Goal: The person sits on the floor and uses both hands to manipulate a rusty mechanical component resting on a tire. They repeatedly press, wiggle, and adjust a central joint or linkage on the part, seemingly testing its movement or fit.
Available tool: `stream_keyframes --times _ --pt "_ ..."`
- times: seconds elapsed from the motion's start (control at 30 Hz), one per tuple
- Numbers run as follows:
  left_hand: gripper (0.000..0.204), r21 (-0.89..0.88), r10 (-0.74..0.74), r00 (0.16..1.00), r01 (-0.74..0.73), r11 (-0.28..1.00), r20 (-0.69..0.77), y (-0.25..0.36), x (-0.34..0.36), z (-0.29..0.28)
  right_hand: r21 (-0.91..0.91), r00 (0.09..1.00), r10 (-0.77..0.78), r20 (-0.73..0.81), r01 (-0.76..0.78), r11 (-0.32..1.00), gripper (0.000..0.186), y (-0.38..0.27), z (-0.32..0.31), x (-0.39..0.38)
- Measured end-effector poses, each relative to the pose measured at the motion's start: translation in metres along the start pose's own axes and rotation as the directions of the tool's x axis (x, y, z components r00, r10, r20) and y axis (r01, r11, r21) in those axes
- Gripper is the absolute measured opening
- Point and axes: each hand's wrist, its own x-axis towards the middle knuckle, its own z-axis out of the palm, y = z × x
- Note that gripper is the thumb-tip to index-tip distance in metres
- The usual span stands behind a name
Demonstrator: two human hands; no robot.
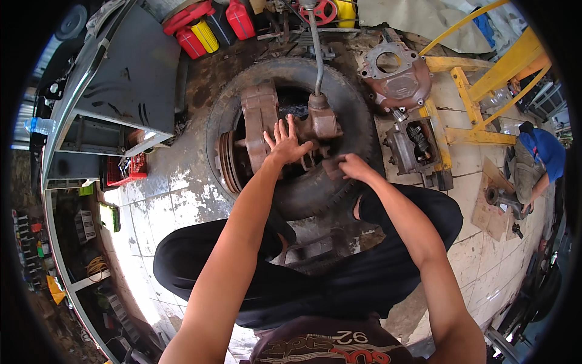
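Observation:
A rusty brown gearbox (259, 100) with a long shift lever (317, 51) rests in the hollow of a large black tyre (361, 115) lying flat. A grooved drum (227, 161) sits at its left end. My left hand (287, 145) lies on the middle of the gearbox with its fingers spread, holding nothing. Just right of it, over the near right part of the tyre, my right hand (356, 168) is closed on a small flat brown piece (333, 168). That piece is blurred, and I cannot tell whether it is sandpaper or cloth.
Right of the tyre lie a brown bell housing (400, 79) and an opened gear case (412, 145), beside a yellow metal frame (479, 136). Farther right, another person (539, 155) reaches to a metal part on cardboard (485, 212). A grey metal cabinet (130, 79) stands left.

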Motion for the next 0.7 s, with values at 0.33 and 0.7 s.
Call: stream_keyframes --times 0.33,0.7 --pt "0.052 -0.866 -0.111 0.964 -0.162 0.473 -0.241 0.064 -0.053 0.005 0.767 0.980 -0.163 -0.113 0.190 0.613 0.025 -0.077 -0.057 -0.051" --pt "0.024 -0.946 0.034 0.945 -0.323 -0.030 -0.324 0.106 -0.066 -0.033 0.861 0.935 -0.282 -0.214 0.317 0.399 0.029 -0.094 -0.051 -0.076"
